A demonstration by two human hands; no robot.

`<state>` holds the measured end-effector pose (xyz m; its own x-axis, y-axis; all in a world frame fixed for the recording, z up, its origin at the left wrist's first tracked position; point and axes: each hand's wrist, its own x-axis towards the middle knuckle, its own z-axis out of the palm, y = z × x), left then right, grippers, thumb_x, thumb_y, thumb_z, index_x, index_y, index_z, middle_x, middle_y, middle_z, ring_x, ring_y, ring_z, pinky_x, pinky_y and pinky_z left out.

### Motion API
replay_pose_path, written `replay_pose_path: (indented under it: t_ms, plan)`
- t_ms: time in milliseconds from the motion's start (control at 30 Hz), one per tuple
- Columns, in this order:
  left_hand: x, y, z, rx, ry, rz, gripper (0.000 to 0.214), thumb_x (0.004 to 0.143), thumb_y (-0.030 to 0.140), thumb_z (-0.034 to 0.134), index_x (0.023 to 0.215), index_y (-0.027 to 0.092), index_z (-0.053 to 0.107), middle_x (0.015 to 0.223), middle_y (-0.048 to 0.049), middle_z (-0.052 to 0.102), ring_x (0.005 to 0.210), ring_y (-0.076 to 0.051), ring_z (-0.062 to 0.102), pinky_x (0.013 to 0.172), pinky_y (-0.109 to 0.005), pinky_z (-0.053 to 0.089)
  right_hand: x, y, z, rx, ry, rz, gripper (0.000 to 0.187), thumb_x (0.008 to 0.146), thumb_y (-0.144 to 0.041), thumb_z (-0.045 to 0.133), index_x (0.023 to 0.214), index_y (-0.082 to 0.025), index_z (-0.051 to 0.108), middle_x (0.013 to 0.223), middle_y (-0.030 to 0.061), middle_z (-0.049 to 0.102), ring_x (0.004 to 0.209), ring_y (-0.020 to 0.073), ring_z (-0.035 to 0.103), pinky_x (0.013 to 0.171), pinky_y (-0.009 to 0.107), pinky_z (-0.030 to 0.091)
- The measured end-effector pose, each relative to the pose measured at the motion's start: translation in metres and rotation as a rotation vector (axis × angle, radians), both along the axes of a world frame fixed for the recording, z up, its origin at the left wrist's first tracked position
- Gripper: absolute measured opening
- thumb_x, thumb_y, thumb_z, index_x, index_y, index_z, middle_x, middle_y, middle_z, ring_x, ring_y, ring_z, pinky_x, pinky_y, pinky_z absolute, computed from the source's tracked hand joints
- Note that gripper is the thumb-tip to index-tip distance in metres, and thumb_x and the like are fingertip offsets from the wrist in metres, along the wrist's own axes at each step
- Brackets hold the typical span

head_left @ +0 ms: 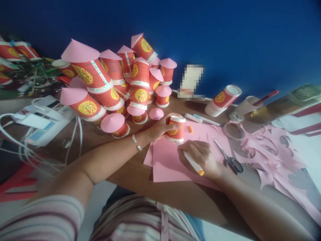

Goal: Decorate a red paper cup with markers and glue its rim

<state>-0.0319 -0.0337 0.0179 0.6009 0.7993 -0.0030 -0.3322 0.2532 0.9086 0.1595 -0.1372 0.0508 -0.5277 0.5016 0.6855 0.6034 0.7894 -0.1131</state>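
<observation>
My left hand [160, 130] is closed around a red paper cup [175, 132] with a yellow round design and white bands at both ends. The cup stands roughly upright over a stack of pink paper sheets [167, 164]. In my right hand [199, 152] is a white marker [193, 162] with an orange end, its writing tip hidden close to the cup's lower edge. A small orange cap [190, 129] lies on the pink paper behind the cup. Scissors [229, 159] with dark handles lie to the right of my right hand.
Several red cups with pink cone tops [139, 97] are piled at the left back. Cut pink scraps [273, 150], a tape roll [234, 130] and stacked cups [223, 100] are on the right. White cables [74, 134] hang beside a power strip [45, 129] at left.
</observation>
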Motion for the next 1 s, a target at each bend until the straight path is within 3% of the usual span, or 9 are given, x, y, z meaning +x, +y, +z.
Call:
replay_pose_path:
  t_ms: [200,533,833,1000]
  plan:
    - [0.0009,0.0017,-0.0042,0.015,-0.003,0.015,0.053,0.076,0.041,0.093,0.118,0.019,0.068,0.115,-0.0086,0.070,0.103,-0.021,0.065,0.091,-0.035,0.051,0.0018,-0.0003,0.0014,0.049,-0.049,0.010,0.016,0.095,-0.005,0.066,0.100,-0.020,0.060,0.071,-0.0029,0.069,0.058,0.0111,0.062,0.056,0.025,0.047]
    - [0.0003,0.0027,-0.0082,0.013,0.006,0.011,0.052,0.079,0.039,0.092,0.121,0.020,0.067,0.119,-0.0094,0.070,0.105,-0.021,0.065,0.091,-0.033,0.051,0.0024,0.0005,0.0008,0.051,-0.077,-0.002,0.015,0.097,-0.007,0.066,0.101,-0.019,0.060,0.073,-0.0017,0.070,0.059,0.0114,0.063,0.058,0.025,0.048]
    - [-0.0001,0.0004,0.0010,-0.002,0.031,0.016,0.053,0.076,0.040,0.093,0.118,0.020,0.068,0.116,-0.0077,0.069,0.105,-0.021,0.064,0.093,-0.035,0.050,0.0029,0.0039,0.0000,0.058,-0.061,0.008,0.015,0.096,-0.006,0.067,0.104,-0.018,0.062,0.078,0.0006,0.073,0.064,0.0129,0.068,0.061,0.026,0.051]
    - [-0.0001,0.0011,-0.0016,0.005,0.035,0.017,0.052,0.077,0.040,0.093,0.118,0.020,0.068,0.118,-0.0085,0.070,0.107,-0.021,0.065,0.094,-0.035,0.050,0.0025,0.0043,0.0005,0.069,-0.052,-0.007,0.013,0.098,-0.007,0.065,0.102,-0.019,0.061,0.077,-0.0002,0.072,0.061,0.0121,0.065,0.058,0.025,0.050]
